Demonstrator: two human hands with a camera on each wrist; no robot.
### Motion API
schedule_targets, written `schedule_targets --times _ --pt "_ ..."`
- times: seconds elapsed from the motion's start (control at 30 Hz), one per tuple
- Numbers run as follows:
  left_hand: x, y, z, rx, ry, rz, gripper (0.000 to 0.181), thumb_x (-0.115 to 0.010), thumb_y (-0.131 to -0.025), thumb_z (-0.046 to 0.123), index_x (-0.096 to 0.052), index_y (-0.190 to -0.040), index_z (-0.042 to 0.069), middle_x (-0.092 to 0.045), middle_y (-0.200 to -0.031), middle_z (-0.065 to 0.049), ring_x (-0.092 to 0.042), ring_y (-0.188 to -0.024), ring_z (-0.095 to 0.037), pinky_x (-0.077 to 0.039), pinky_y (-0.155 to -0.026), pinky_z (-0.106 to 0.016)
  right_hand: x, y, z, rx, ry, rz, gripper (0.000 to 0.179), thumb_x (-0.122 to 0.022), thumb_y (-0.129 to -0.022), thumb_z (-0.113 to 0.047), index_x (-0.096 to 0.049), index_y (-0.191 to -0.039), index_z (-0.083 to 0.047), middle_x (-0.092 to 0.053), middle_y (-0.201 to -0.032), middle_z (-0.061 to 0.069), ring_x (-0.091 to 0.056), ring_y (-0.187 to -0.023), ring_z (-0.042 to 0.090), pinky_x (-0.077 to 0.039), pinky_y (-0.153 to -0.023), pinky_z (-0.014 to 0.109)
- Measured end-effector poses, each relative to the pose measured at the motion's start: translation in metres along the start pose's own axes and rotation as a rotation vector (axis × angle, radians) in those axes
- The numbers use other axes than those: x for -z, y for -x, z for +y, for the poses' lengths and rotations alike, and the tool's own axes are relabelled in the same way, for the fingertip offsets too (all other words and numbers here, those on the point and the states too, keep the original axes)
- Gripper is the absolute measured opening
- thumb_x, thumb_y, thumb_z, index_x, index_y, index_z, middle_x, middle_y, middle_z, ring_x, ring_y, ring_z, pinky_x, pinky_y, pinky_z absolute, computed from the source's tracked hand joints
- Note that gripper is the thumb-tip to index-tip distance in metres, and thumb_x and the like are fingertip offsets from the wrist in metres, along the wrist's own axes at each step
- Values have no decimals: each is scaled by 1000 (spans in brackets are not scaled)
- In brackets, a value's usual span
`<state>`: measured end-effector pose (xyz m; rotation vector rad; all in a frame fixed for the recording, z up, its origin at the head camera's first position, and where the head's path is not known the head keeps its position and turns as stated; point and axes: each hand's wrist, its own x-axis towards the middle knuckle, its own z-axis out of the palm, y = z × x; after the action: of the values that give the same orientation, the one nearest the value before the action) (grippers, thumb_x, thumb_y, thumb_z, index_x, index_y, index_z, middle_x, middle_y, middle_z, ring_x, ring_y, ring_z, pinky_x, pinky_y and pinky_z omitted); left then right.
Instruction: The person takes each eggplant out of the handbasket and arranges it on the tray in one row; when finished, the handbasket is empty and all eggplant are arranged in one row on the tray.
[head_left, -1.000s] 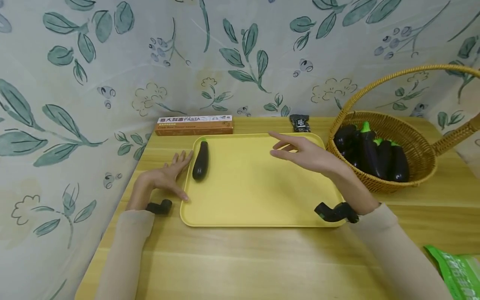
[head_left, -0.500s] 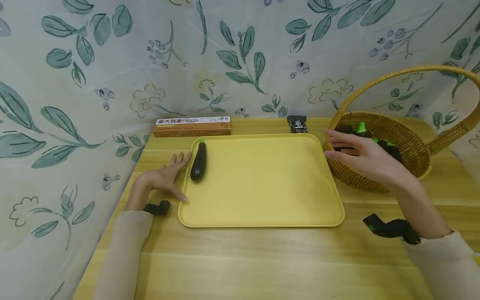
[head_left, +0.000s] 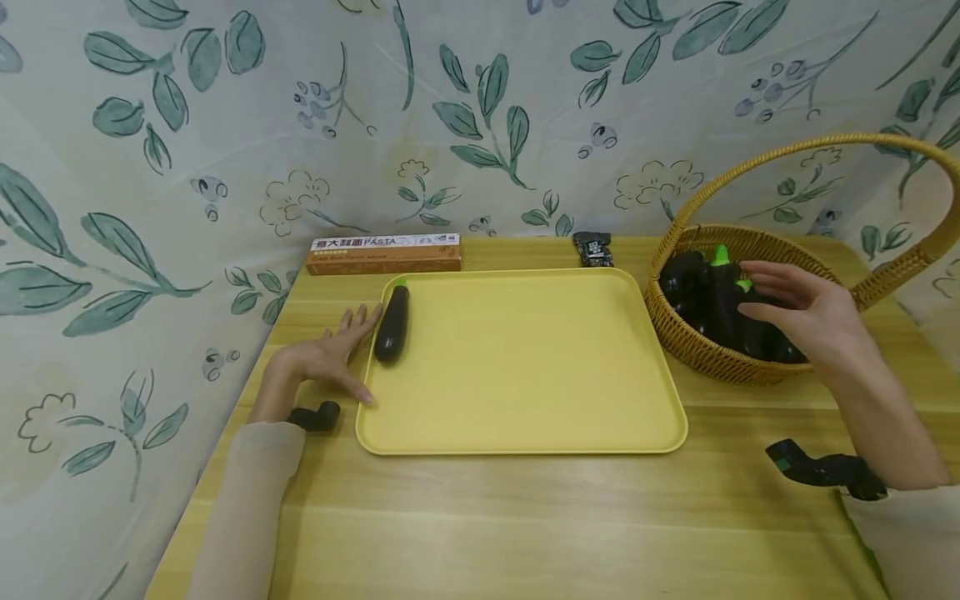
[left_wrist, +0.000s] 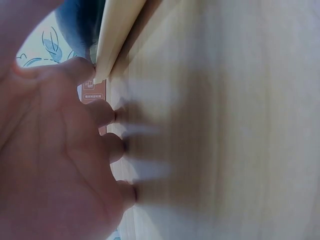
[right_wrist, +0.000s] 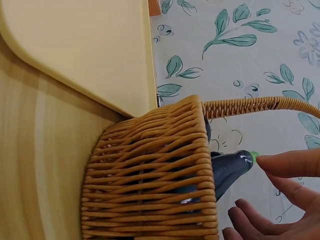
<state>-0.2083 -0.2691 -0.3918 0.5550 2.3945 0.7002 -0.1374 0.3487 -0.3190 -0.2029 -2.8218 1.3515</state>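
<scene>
A dark eggplant [head_left: 392,325] lies along the left side of the yellow tray [head_left: 525,367]. Beside that edge my left hand [head_left: 324,357] rests with spread fingers, fingertips on the table and thumb at the tray rim. Several more eggplants [head_left: 723,304] with bright green stems fill the wicker basket [head_left: 686,346] at the right. Over its opening hovers my right hand [head_left: 817,317], fingers extended and thumb apart. In the right wrist view the thumb of that hand [right_wrist: 285,200] appears close to the green tip of one eggplant [right_wrist: 232,170]; contact is unclear.
A pasta box [head_left: 384,254] stands behind the tray at the back left. A small black packet [head_left: 593,249] sits at the tray's back right. The basket's tall handle [head_left: 787,150] arches up behind my right hand. A leaf-patterned cloth [head_left: 480,125] hangs behind the table.
My right hand has moved rightward from above the tray to above the basket. The eggplant on the tray has shifted slightly left. My left hand stays in place.
</scene>
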Motion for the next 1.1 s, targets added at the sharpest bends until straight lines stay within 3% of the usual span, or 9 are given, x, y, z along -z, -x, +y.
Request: schedule_targets --times 0.07,0.13,0.2,0.37,0.53,0.63,0.73,0.93,1.1 --pt "0 0 0 -2 -5 1 152 -96 -67 45 15 -165 13 27 -166 -29 28 -153 -51 10 -119 -78 1 -1 5 -22 -36 -8 59 -65 -102 -36 -43 -157 -37 -47 -120 -38 -46 -113 -13 -50 -106 21" --pt "0 1 0 0 -5 1 152 -96 -67 45 14 -165 13 27 -167 -29 28 -153 -51 10 -119 -78 1 -3 10 -26 -63 -25 58 -65 -102 -32 -43 -157 -35 -48 -119 -37 -48 -109 -15 -50 -90 7" --pt "0 0 1 0 -1 1 152 -96 -67 45 14 -165 13 27 -167 -28 28 -153 -51 10 -119 -78 0 -4 14 -25 -102 -44 57 -64 -103 -25 -44 -157 -32 -49 -119 -34 -50 -106 -16 -50 -82 3" --pt "0 -1 1 -2 12 1 152 -96 -67 46 15 -165 14 28 -167 -27 28 -153 -51 9 -119 -79 -3 -6 21 -24 -166 -80 57 -59 -105 -11 -42 -157 -28 -49 -120 -29 -52 -104 -15 -53 -85 6" --pt "1 0 2 5 1 2 152 -96 -67 46 15 -165 13 27 -167 -27 28 -153 -51 9 -119 -79 -6 -7 28 -11 -313 -101 62 -52 -102 7 -44 -152 -28 -49 -121 -18 -53 -104 -7 -57 -86 11" --pt "0 0 1 5 2 4 151 -96 -67 46 13 -166 13 27 -167 -27 27 -153 -51 9 -120 -78 -8 -8 32 -24 -349 -113 65 -54 -101 8 -43 -152 -30 -48 -120 -13 -52 -103 -3 -58 -85 12" --pt "0 0 0 4 13 6 151 -96 -67 45 13 -166 13 27 -167 -27 28 -153 -50 10 -120 -78 -10 -9 34 -34 -279 -117 67 -59 -102 -1 -38 -157 -32 -47 -120 -14 -51 -103 -3 -58 -85 11" --pt "-1 0 -2 1 29 7 152 -97 -66 44 13 -166 14 27 -167 -27 28 -153 -50 10 -120 -78 -15 -9 35 20 -2 -43 70 -69 -100 -29 -36 -162 -30 -49 -119 -18 -48 -97 -14 -49 -76 3" --pt "-1 1 -2 0 36 9 151 -97 -67 44 13 -166 14 27 -167 -26 29 -153 -50 10 -120 -78 -18 -9 35 38 73 41 70 -72 -97 -39 -41 -159 -33 -51 -113 -27 -47 -93 -19 -44 -71 0"
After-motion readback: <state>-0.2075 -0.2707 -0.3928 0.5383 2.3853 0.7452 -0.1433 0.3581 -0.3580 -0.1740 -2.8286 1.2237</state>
